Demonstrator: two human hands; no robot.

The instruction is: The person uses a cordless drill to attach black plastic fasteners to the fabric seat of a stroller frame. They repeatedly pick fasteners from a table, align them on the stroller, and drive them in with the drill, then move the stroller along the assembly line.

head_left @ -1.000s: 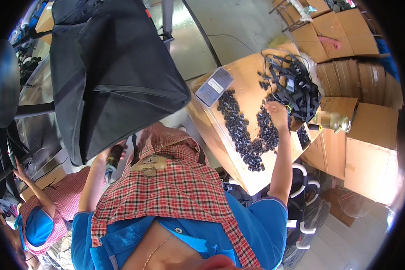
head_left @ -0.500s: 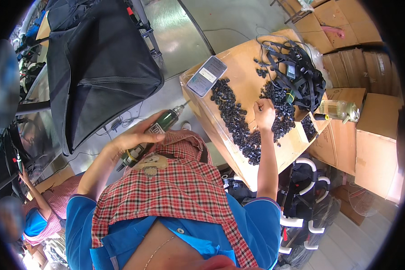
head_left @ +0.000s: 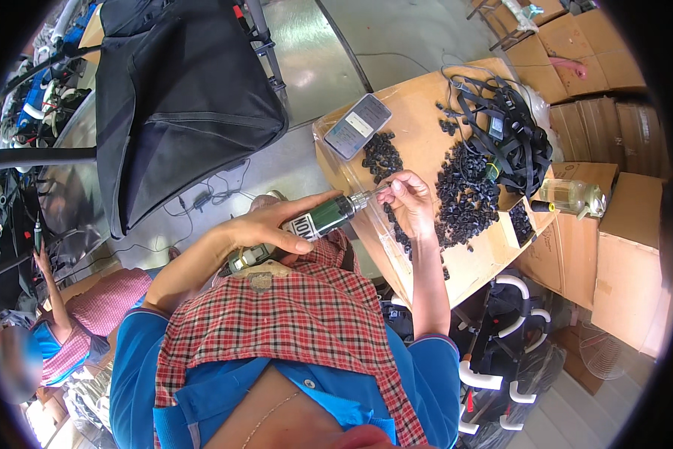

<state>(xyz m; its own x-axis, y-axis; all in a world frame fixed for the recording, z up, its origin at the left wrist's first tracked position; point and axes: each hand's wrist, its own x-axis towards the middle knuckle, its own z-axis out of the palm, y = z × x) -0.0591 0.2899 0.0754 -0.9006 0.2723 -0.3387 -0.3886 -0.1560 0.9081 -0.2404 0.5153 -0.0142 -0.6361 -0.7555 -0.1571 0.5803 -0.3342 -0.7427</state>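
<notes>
My left hand (head_left: 273,228) is wrapped round a green and silver power screwdriver (head_left: 327,217), held level above my apron with its bit pointing right. At the tip of that bit, my right hand (head_left: 411,200) pinches with thumb and forefinger; whatever small piece sits between them is too small to make out. Below and beyond the right hand, many small black plastic parts (head_left: 467,198) lie in heaps on a wooden worktable (head_left: 415,123). A smartphone (head_left: 357,126) rests at the table's left corner, near the smaller heap.
A tangle of black straps (head_left: 527,138) lies on the table's far right, beside a clear bottle (head_left: 572,194). Cardboard boxes (head_left: 628,251) stand to the right. A large black fabric piece (head_left: 190,105) on a frame hangs at left. Another person (head_left: 89,314) works at lower left.
My right hand has come up from the heap of black parts and moved left to the bit. The screwdriver has shifted right and turned more level.
</notes>
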